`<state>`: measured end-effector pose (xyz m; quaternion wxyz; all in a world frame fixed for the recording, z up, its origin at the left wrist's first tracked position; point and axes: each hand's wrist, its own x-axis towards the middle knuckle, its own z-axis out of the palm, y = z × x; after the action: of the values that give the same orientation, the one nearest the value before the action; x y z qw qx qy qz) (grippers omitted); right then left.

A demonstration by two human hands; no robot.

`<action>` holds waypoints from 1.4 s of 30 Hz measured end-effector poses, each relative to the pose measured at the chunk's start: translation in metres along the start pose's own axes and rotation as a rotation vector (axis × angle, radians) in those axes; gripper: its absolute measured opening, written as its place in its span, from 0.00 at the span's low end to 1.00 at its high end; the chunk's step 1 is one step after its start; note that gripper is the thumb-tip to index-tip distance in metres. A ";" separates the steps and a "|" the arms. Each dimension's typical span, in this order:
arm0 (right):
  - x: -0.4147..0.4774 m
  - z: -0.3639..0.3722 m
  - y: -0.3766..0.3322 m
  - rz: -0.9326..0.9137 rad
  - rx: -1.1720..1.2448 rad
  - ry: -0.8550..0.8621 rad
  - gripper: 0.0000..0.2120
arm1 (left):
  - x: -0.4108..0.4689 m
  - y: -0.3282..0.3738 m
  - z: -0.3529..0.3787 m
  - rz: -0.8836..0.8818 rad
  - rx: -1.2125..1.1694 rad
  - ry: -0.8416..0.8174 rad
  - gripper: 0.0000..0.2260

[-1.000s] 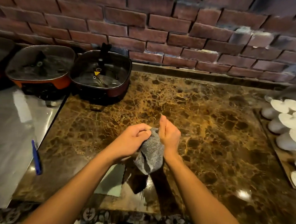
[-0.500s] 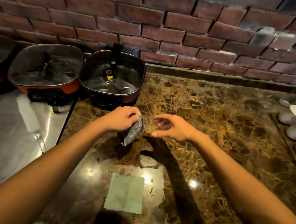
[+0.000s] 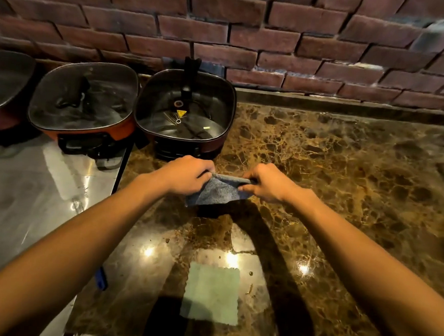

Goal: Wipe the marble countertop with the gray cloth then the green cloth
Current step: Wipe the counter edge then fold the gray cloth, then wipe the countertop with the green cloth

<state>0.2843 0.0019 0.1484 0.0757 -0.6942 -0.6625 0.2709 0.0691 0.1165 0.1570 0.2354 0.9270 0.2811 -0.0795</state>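
The gray cloth (image 3: 215, 192) is stretched between both hands just above the brown marble countertop (image 3: 332, 179), close to the front of the dark electric pan. My left hand (image 3: 186, 174) pinches its left top corner and my right hand (image 3: 265, 182) pinches the right top corner. The cloth hangs down toward me from that edge. The green cloth (image 3: 212, 293) lies flat on the marble near the front edge, between my forearms, untouched.
A dark red electric pan with glass lid (image 3: 184, 113) stands at the marble's back left. An orange pan (image 3: 83, 107) and another pot (image 3: 5, 87) sit on the steel counter (image 3: 32, 195) to the left. A blue object (image 3: 101, 278) lies at the seam. Brick wall behind.
My right hand, open and apart half a second ago, has taken hold of the gray cloth's other corner. Both hands now spread the cloth, which earlier hung bunched from my left hand.
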 end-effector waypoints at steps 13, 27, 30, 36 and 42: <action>-0.016 -0.003 0.006 0.059 -0.116 0.098 0.14 | 0.000 -0.017 0.023 0.004 0.160 0.233 0.08; -0.109 0.186 0.018 0.103 -0.178 -0.034 0.20 | -0.098 -0.006 0.212 -0.086 0.156 0.038 0.16; -0.124 0.204 0.003 0.125 -0.193 0.056 0.23 | -0.112 0.002 0.226 -0.139 0.062 0.096 0.17; -0.133 0.220 -0.017 0.170 -0.034 -0.049 0.24 | -0.126 0.020 0.232 -0.271 -0.289 0.094 0.07; -0.145 0.199 -0.008 0.165 0.169 -0.091 0.11 | -0.122 0.039 0.212 -0.201 -0.701 -0.070 0.07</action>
<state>0.1859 -0.1873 0.0245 0.0811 -0.7247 -0.5806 0.3621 -0.0132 -0.0726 0.0208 0.5393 0.7543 0.3729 -0.0328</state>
